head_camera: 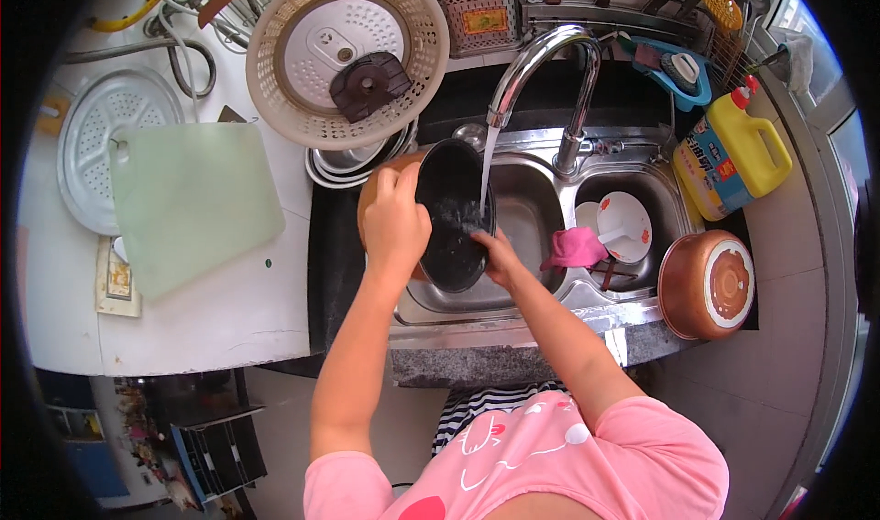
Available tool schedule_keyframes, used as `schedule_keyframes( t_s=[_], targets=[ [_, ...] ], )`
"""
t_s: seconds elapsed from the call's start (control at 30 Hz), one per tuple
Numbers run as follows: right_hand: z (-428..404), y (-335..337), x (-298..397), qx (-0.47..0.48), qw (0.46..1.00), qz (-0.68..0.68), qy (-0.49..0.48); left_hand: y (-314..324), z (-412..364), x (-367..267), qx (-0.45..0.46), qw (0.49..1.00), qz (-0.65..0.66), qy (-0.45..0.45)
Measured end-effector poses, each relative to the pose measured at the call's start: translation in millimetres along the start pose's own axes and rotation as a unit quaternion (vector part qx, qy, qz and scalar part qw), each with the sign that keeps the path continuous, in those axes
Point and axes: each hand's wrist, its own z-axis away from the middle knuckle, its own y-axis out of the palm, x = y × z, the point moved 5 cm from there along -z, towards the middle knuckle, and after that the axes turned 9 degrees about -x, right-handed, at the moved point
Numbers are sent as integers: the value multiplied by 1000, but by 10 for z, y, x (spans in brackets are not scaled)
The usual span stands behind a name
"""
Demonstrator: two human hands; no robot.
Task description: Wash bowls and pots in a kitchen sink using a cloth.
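Note:
With both hands I hold a pot (450, 211), dark inside and copper-orange outside, tilted on its side over the left sink basin (522, 211). My left hand (395, 221) grips it at the left, on the outer wall and rim. My right hand (498, 255) holds the rim at the lower right, thumb on the inside. Water from the chrome faucet (543, 59) runs down at the pot's right rim. A pink cloth (576, 247) lies over the divider between the basins.
The right basin holds a white bowl (629, 221) with red motifs. Right of it are a copper-coloured pot (708, 283) on its side and a yellow detergent jug (732, 152). A beige plastic basket (275, 73) stands back left, near a pale green cutting board (196, 200) and a perforated steamer plate (82, 145).

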Motion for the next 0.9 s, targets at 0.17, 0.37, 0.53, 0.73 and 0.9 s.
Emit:
schedule_keyframes(
  t_s=[0.17, 0.37, 0.53, 0.73, 0.9],
  targets=[
    [23, -2, -256, 33, 997, -46, 56, 76, -129, -29, -8, 1000, 19, -20],
    [356, 164, -553, 6, 981, -152, 120, 127, 553, -127, -21, 998, -33, -52],
    [258, 31, -506, 34, 990, -93, 105, 54, 337, -40, 23, 998, -24, -55],
    [151, -102, -163, 27, 997, -18, 64, 64, -120, 57, 89, 995, -24, -33],
    [493, -33, -421, 14, 971, -95, 220, 127, 107, -59, -6, 1000, -21, -11]
  ],
)
